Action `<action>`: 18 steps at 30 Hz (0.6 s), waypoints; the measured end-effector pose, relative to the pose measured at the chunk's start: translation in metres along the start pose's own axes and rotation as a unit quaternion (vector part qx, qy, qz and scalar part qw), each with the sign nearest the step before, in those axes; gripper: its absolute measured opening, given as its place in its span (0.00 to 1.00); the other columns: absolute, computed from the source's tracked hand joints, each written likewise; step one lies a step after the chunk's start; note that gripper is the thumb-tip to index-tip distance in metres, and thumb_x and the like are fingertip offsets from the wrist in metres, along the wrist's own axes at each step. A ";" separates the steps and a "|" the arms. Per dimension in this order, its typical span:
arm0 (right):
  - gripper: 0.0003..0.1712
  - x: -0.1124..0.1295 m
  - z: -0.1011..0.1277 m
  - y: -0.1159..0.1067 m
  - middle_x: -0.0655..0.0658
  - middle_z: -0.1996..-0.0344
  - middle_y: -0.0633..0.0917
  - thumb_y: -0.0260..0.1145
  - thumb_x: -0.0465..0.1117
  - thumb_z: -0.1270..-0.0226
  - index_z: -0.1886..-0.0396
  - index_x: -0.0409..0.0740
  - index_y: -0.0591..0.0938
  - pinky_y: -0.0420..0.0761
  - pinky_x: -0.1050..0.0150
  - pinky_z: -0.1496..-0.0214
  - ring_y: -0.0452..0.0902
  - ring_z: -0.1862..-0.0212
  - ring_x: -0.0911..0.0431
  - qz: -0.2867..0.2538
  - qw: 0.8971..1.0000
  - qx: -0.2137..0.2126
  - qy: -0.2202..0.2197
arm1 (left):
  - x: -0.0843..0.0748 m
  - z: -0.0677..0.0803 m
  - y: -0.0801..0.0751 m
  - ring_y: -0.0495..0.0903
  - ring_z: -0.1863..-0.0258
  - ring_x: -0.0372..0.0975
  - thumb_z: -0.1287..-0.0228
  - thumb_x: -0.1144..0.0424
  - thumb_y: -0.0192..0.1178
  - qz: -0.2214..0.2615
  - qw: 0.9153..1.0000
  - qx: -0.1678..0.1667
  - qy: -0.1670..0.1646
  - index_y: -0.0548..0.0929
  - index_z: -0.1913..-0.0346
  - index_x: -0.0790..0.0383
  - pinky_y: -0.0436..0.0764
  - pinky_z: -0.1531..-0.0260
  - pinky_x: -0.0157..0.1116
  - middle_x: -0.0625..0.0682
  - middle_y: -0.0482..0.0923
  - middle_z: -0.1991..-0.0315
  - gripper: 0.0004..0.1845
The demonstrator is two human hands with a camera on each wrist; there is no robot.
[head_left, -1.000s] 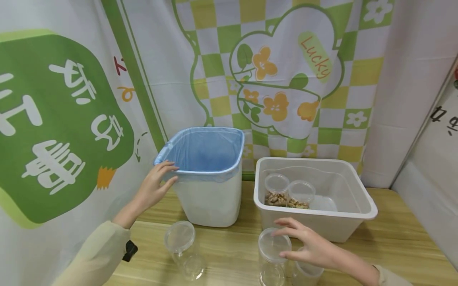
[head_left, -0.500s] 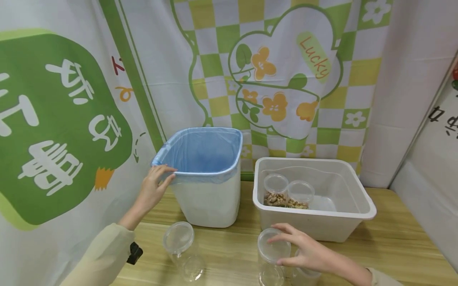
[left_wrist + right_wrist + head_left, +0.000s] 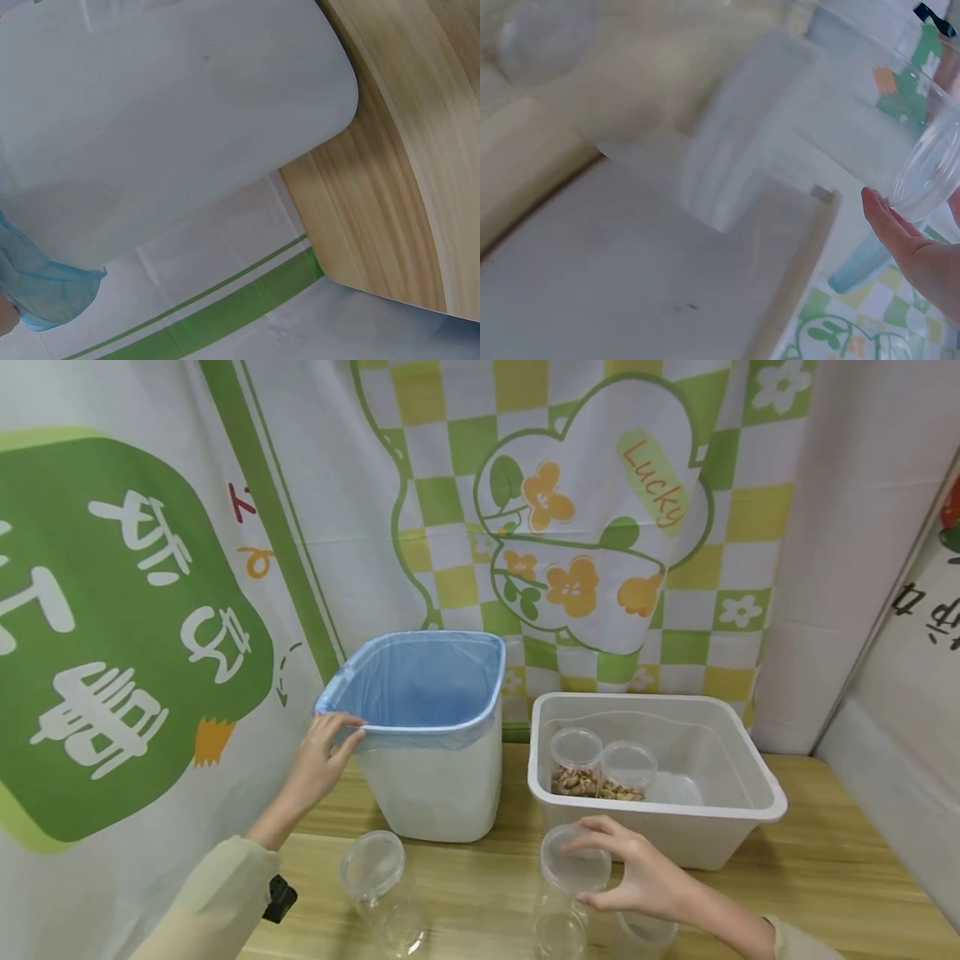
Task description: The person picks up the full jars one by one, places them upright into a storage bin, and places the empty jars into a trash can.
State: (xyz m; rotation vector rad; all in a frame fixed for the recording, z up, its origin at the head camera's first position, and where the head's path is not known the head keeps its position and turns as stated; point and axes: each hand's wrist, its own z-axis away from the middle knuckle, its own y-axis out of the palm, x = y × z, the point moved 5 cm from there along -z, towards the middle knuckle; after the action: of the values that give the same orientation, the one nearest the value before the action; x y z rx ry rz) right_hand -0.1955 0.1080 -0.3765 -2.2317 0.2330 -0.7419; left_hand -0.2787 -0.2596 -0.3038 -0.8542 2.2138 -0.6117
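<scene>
My left hand (image 3: 324, 752) holds the near left rim of a white bin (image 3: 435, 777) lined with a blue bag (image 3: 420, 681), thumb inside the rim. My right hand (image 3: 637, 872) grips a clear lidded plastic jar (image 3: 573, 881) around its top, in front of a white tub (image 3: 660, 827). The right wrist view shows a blurred clear jar (image 3: 840, 127) next to my fingertips (image 3: 889, 225). The bin's white wall (image 3: 165, 112) and a corner of the blue bag (image 3: 41, 289) fill the left wrist view.
Inside the tub stand two lidded jars of nuts (image 3: 596, 768). Another clear jar (image 3: 378, 881) stands on the wooden table (image 3: 825, 877) at the front left, and one more (image 3: 645, 935) sits under my right wrist. A printed curtain (image 3: 570, 527) hangs behind.
My right hand has closed around the top of the clear jar and lifted it slightly. My left hand has settled on the bin's rim.
</scene>
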 end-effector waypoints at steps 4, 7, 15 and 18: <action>0.27 0.003 -0.011 -0.013 0.46 0.52 0.75 0.74 0.44 0.59 0.55 0.55 0.77 0.77 0.55 0.55 0.72 0.50 0.50 0.016 0.999 -0.039 0.004 | 0.000 0.000 0.000 0.68 0.52 0.55 0.41 0.72 0.54 0.002 1.000 0.006 -0.003 0.75 0.61 0.71 0.44 0.38 0.55 0.63 0.75 0.61 0.07; 0.27 0.006 -0.019 -0.025 0.47 0.53 0.75 0.74 0.42 0.60 0.55 0.52 0.77 0.76 0.56 0.54 0.71 0.50 0.53 0.015 0.998 -0.060 -0.008 | 0.000 0.000 0.000 0.68 0.52 0.55 0.41 0.71 0.53 0.002 1.000 0.010 -0.005 0.75 0.60 0.70 0.44 0.38 0.54 0.62 0.75 0.61 0.07; 0.27 0.004 -0.041 -0.056 0.45 0.53 0.75 0.73 0.34 0.59 0.54 0.47 0.77 0.78 0.52 0.58 0.69 0.49 0.55 -0.032 0.995 -0.095 0.018 | 0.001 0.001 0.000 0.67 0.52 0.55 0.40 0.72 0.53 0.005 1.000 0.010 -0.008 0.75 0.61 0.71 0.43 0.38 0.54 0.63 0.75 0.61 0.06; 0.26 0.001 -0.046 -0.067 0.45 0.53 0.75 0.71 0.32 0.58 0.54 0.45 0.77 0.77 0.50 0.56 0.68 0.49 0.60 -0.060 0.991 -0.105 0.049 | 0.000 0.001 0.000 0.67 0.52 0.55 0.40 0.72 0.53 0.004 1.000 0.011 -0.007 0.75 0.61 0.71 0.43 0.38 0.55 0.63 0.75 0.61 0.06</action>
State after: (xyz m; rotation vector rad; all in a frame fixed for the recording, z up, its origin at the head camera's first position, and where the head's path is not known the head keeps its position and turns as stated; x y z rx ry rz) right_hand -0.2252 0.1264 -0.3027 -2.4274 0.2365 -0.9307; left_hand -0.2782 -0.2598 -0.3051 -0.8359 2.1931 -0.6233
